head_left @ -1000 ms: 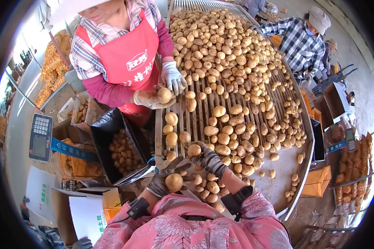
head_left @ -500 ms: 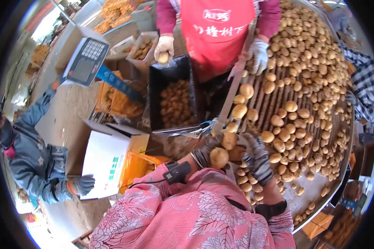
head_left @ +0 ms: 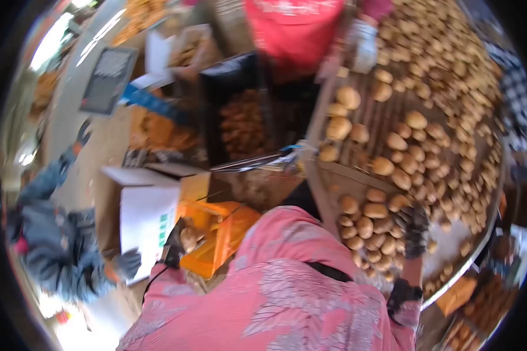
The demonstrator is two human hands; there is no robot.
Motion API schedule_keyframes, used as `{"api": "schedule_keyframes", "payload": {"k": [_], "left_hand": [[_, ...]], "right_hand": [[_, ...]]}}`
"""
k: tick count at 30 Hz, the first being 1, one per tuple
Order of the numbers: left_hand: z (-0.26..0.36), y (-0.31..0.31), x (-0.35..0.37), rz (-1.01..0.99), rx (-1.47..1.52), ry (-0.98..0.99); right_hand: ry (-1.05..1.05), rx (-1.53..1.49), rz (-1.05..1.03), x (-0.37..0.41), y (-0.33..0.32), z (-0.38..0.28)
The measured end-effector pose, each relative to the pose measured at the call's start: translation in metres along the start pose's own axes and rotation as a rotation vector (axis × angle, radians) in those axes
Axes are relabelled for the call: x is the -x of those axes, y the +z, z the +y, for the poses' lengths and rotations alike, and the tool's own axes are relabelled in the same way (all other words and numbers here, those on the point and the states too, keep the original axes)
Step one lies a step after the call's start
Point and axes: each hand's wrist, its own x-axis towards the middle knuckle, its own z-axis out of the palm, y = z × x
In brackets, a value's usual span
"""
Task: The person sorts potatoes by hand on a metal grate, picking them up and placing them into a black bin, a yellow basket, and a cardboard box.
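My left hand (head_left: 174, 241), in a dark glove, is closed round a potato (head_left: 190, 238) at the left side of an orange crate (head_left: 221, 248). On the sorting table, my right hand (head_left: 414, 230), in a grey and black glove, lies over a pile of potatoes (head_left: 376, 227) near the table's front. Its fingers look slightly spread, but blur and the potatoes leave it unclear whether it holds one.
Across from me stands a person in a red apron (head_left: 295, 29) beside a black-lined bin (head_left: 208, 111) of potatoes. To the left are a white carton (head_left: 149, 219), a scale (head_left: 108, 80) and another person in blue-grey (head_left: 58, 234).
My left hand has moved left from the table to the orange crate with a potato. My right hand has moved right and away from the potatoes between my hands. The view has shifted and blurred.
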Motion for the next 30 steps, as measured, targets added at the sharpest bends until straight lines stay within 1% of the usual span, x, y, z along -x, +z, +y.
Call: {"api": "schedule_keyframes", "payload": {"k": [1, 2, 3, 4, 5, 6, 7, 8, 9, 10, 11, 12, 13, 14, 16, 17, 18, 19, 21, 22, 23, 24, 25, 27, 28, 30], "left_hand": [[0.003, -0.034, -0.023, 0.12, 0.022, -0.126], [0.004, -0.04, -0.037, 0.328, -0.503, -0.118], [-0.002, -0.037, -0.047, 0.5, -1.032, -0.044], [-0.014, -0.022, -0.047, 0.623, -1.255, 0.082], [-0.012, -0.006, -0.061, 0.567, -1.378, 0.053], [-0.008, 0.012, -0.074, 0.355, -1.36, 0.043], [-0.002, 0.032, -0.084, 0.161, -1.326, 0.026], [-0.009, 0.082, -0.08, -0.039, -1.367, 0.076], [-0.013, 0.129, -0.067, -0.353, -1.477, 0.265], [-0.023, 0.178, -0.054, -0.476, -1.434, 0.351], [-0.03, 0.232, -0.039, -0.559, -1.801, 0.567], [-0.04, 0.264, -0.039, -0.675, -1.716, 0.537], [-0.061, 0.311, -0.021, -0.764, -1.695, 0.515], [-0.087, 0.353, -0.003, -0.855, -1.673, 0.493], [-0.135, 0.383, -0.025, -0.986, -1.624, 0.373], [-0.159, 0.402, -0.026, -1.085, -1.798, 0.461], [-0.182, 0.416, -0.024, -1.187, -1.966, 0.557], [-0.205, 0.424, -0.019, -1.203, -2.078, 0.728], [-0.241, 0.418, -0.055, -1.438, -2.036, 1.235], [-0.25, 0.422, -0.051, -1.466, -2.038, 1.24], [-0.259, 0.428, -0.048, -1.431, -2.255, 1.213], [-0.265, 0.432, -0.045, -1.374, -2.475, 1.179], [-0.267, 0.436, -0.043, -1.382, -2.483, 1.191], [-0.262, 0.442, -0.039, -1.424, -2.61, 1.031], [-0.259, 0.442, -0.04, -1.455, -2.602, 0.948], [-0.252, 0.436, -0.047, -1.487, -2.57, 0.959]], "right_hand": [[-0.109, 0.037, -0.112, 0.005, -0.008, 0.004], [-0.109, -0.014, 0.097, 0.023, 0.027, -0.012], [-0.171, 0.076, 0.15, 0.035, 0.039, -0.023], [-0.153, 0.16, 0.201, 0.025, 0.013, -0.016], [-0.166, 0.186, 0.214, 0.035, 0.015, -0.019], [-0.157, 0.209, 0.233, 0.043, 0.015, -0.023], [-0.352, 0.429, 0.324, 0.032, -0.016, 0.006], [-0.441, 0.664, 0.303, 0.043, -0.019, 0.011], [-0.523, 0.9, 0.272, 0.055, -0.018, 0.017], [-0.625, 1.087, 0.289, 0.077, 0.003, 0.011], [-0.545, 1.266, 0.304, 0.088, 0.007, 0.021], [-0.537, 1.375, 0.3, 0.101, 0.014, 0.025], [-0.525, 1.482, 0.299, 0.113, 0.02, 0.028], [-0.391, 1.505, 0.332, 0.123, 0.021, 0.035], [-0.475, 1.485, 0.399, 0.134, 0.013, 0.05], [-0.524, 1.464, 0.437, 0.14, 0.011, 0.053], [-0.512, 1.455, 0.467, 0.147, 0.01, 0.056], [-0.486, 1.44, 0.533, 0.153, 0.009, 0.059], [-0.456, 1.416, 0.627, 0.163, 0.0, 0.064], [-0.425, 1.437, 0.582, 0.167, -0.006, 0.067], [-0.396, 1.457, 0.533, 0.168, -0.011, 0.069], [-0.436, 1.469, 0.529, 0.168, -0.016, 0.071], [-0.44, 1.458, 0.542, 0.166, -0.018, 0.069], [-0.371, 1.315, 0.532, 0.155, -0.024, 0.062], [-0.49, 1.228, 0.615, 0.144, -0.025, 0.057], [-0.593, 1.208, 0.627, 0.127, -0.015, 0.023]]}}
